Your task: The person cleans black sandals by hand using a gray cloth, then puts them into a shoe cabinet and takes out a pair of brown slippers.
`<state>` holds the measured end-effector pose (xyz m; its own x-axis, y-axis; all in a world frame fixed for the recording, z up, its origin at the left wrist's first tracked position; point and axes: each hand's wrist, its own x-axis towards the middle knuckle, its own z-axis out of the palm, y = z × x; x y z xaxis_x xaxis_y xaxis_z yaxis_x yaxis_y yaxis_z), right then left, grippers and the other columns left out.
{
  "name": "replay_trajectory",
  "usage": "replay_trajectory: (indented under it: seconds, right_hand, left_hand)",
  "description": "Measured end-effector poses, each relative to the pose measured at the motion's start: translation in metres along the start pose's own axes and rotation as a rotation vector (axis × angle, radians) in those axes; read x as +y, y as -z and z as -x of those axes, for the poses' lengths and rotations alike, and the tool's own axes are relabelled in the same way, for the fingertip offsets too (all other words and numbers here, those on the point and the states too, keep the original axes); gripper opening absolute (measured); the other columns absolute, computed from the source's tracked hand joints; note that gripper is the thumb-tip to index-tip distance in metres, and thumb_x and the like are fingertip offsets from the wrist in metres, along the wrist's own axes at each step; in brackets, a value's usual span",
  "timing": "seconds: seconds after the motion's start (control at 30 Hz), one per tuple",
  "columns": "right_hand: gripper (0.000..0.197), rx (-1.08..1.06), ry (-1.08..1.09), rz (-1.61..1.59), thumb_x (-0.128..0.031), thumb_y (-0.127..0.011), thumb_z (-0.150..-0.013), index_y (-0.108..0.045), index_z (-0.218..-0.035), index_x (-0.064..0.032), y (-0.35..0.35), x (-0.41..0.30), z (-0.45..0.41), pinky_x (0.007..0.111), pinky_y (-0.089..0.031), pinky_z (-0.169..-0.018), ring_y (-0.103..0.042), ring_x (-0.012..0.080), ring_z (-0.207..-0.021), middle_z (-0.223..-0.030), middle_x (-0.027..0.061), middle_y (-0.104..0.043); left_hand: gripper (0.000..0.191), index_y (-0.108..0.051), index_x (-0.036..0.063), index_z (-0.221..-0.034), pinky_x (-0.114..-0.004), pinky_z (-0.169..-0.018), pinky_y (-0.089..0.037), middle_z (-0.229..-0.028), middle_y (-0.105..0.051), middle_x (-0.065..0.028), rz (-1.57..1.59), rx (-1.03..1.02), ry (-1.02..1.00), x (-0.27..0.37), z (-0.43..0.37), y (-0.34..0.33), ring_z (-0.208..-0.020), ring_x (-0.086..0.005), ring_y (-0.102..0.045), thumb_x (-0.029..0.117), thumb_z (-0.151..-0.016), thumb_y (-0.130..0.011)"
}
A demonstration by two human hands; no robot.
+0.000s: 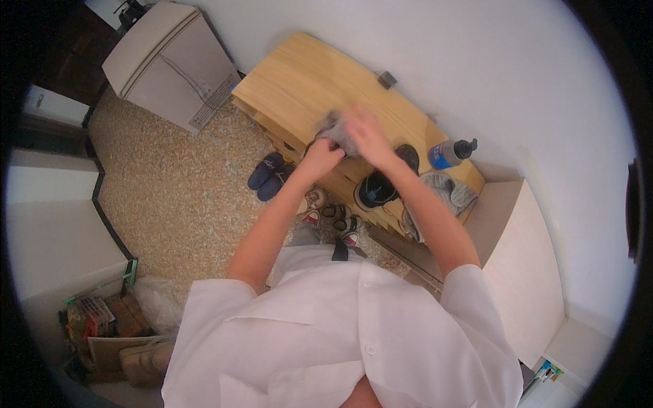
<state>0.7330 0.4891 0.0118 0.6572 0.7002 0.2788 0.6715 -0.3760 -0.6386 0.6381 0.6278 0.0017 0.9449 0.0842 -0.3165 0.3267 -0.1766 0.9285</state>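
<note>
A soft-looking grey item [337, 133] is over the front part of the wooden cabinet top [301, 71]; blur hides whether it is a shoe or a cloth. My left hand [325, 155] grips its near edge with bent fingers. Blurred, my right hand [365, 130] is over the item's right side, and whether it holds anything is unclear. Near my right forearm is a black shoe [376, 187], with a dark rounded thing [408, 157] partly hidden behind the arm. A pump bottle [450, 154] with a blue label stands farther right, beside a crumpled grey striped cloth [449, 193].
A small grey block [386, 79] lies by the wall. Navy slippers [269, 176] and black sandals [343, 217] are on the speckled floor [168, 194]. A white chest-like appliance [168, 66] stands at upper left, a pale cabinet [525, 265] at right, cardboard and bags [127, 326] at lower left.
</note>
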Motion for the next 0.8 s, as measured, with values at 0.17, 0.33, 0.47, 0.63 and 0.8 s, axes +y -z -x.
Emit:
replay_trajectory:
  seconds: [0.17, 0.33, 0.47, 0.63, 0.8]
  right_hand:
    - [0.035, -0.149, -0.059, 0.187, -0.035, -0.038, -0.087, -0.056, -0.108, -0.0123, -0.025, 0.005, -0.004, 0.057, -0.006, -0.101, -0.027, 0.0328, -0.124, -0.134, 0.0071, -0.033]
    - [0.036, -0.220, -0.180, 0.216, -0.034, -0.035, -0.088, -0.057, -0.106, -0.0123, -0.036, 0.013, -0.025, 0.057, -0.001, -0.102, -0.024, 0.0289, -0.126, -0.124, 0.0064, -0.043]
    - [0.033, -0.173, -0.259, 0.278, -0.032, -0.038, -0.088, -0.059, -0.101, -0.0112, -0.046, 0.025, -0.041, 0.061, -0.005, -0.098, -0.033, 0.0257, -0.119, -0.119, 0.0036, -0.047]
    - [0.042, -0.125, -0.330, 0.382, -0.037, -0.031, -0.090, -0.063, -0.100, -0.0118, -0.055, 0.020, -0.058, 0.058, 0.001, -0.101, -0.026, 0.0279, -0.127, -0.123, 0.0052, -0.047]
    - [0.043, 0.040, -0.338, 0.438, -0.034, -0.032, -0.090, -0.063, -0.096, -0.0051, -0.055, 0.027, -0.070, 0.055, 0.001, -0.102, -0.038, 0.0278, -0.119, -0.108, 0.0121, -0.057]
  left_hand:
    - [0.027, -0.058, -0.0046, -0.093, -0.031, -0.070, -0.045, -0.084, -0.062, -0.0127, 0.081, 0.052, -0.013, 0.012, 0.007, -0.007, -0.078, -0.0201, -0.057, 0.016, -0.075, -0.055]
    - [0.031, -0.059, -0.0040, -0.093, -0.035, -0.072, -0.047, -0.089, -0.063, -0.0155, -0.232, 0.149, -0.183, 0.005, 0.005, -0.013, -0.085, -0.0279, -0.061, 0.021, -0.075, -0.064]
    - [0.026, -0.061, -0.0006, -0.094, -0.036, -0.071, -0.047, -0.088, -0.062, -0.0164, -0.424, 0.162, -0.218, -0.001, 0.010, -0.018, -0.083, -0.0304, -0.060, 0.017, -0.075, -0.063]
    - [0.021, -0.063, 0.0026, -0.091, -0.039, -0.070, -0.046, -0.084, -0.062, -0.0163, -0.449, 0.196, -0.248, 0.001, 0.017, -0.016, -0.078, -0.0332, -0.058, 0.014, -0.074, -0.061]
    - [0.021, -0.064, 0.0048, -0.092, -0.040, -0.071, -0.045, -0.081, -0.061, -0.0151, -0.719, 0.208, -0.383, 0.008, 0.019, 0.023, -0.082, -0.0321, -0.056, 0.013, -0.072, -0.060]
